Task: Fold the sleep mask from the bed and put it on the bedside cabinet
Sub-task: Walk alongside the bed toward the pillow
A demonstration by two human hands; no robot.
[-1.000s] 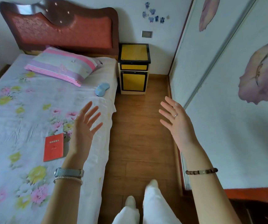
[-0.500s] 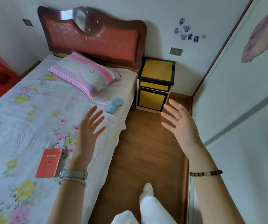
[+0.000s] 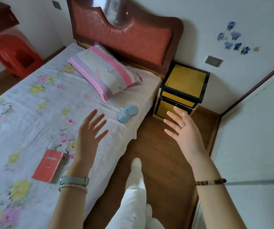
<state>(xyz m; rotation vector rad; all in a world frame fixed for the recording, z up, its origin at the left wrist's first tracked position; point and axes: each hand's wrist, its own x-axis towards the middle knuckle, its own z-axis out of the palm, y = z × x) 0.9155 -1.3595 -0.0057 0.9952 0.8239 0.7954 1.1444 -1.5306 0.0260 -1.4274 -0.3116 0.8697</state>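
Nearby, pillow [image 3: 104, 71], red book [image 3: 47, 165], sleep mask [image 3: 127, 113]

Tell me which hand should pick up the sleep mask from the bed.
Left. The left hand is open over the bed, on the same side as the sleep mask. The right hand, also open, hangs over the floor near the bedside cabinet.

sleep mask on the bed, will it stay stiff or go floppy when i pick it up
Probably floppy: the sleep mask looks like thin padded fabric lying flat on the sheet. Likely very light, as the sheet barely dents under it. It should fold easily and won't roll.
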